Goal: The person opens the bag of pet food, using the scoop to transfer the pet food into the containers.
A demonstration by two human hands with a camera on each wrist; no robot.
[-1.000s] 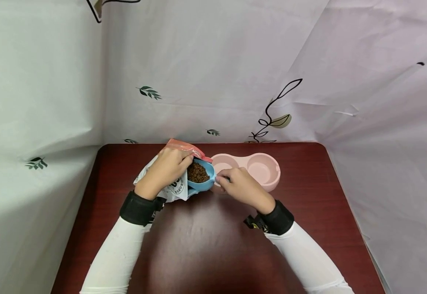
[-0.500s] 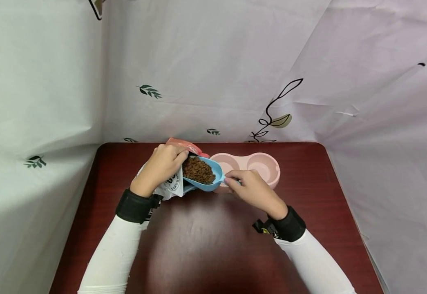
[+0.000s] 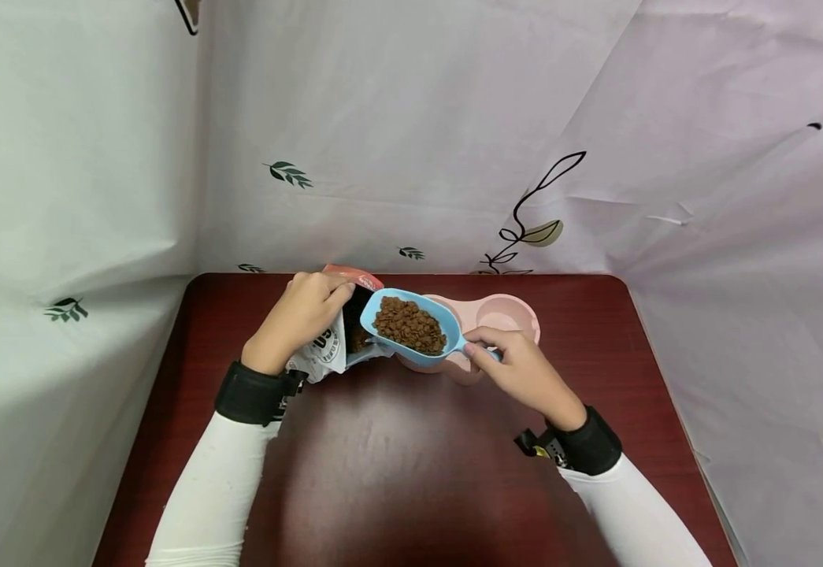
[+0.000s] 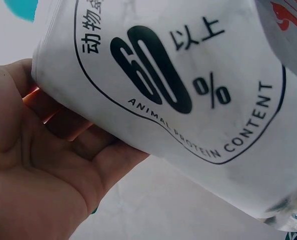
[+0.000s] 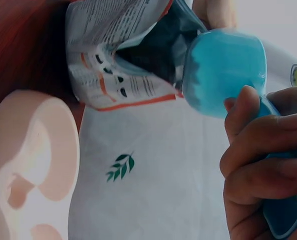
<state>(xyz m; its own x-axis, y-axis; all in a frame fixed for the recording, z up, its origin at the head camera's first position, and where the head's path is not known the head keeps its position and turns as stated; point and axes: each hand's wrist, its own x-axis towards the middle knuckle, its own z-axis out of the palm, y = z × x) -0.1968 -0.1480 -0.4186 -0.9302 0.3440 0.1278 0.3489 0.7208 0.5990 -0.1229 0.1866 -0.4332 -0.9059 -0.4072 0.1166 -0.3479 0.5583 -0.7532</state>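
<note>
My right hand point(image 3: 517, 366) grips the handle of a blue scoop point(image 3: 451, 324). Brown kibble point(image 3: 409, 324) is heaped in it. The scoop hangs in front of the bag mouth, overlapping the left cup of a pink double pet bowl point(image 3: 468, 309) in the head view. My left hand point(image 3: 301, 313) holds the upper edge of a white and red pet food bag point(image 3: 322, 353), which stands with its mouth gaping right. More kibble shows dimly inside. In the left wrist view the fingers point(image 4: 111, 157) curl behind the printed bag panel. From the right wrist, the scoop's underside point(image 5: 223, 75) shows.
The dark red wooden table point(image 3: 383, 472) extends in front of the bag and bowl. Behind it and at both sides hangs a pale cloth point(image 3: 397, 142) with leaf prints. The bowl stands close to the table's back edge, right of the bag.
The right hand has drawn the scoop out of the bag to the right, and more of its kibble load shows. The left hand has shifted slightly left, still holding the bag.
</note>
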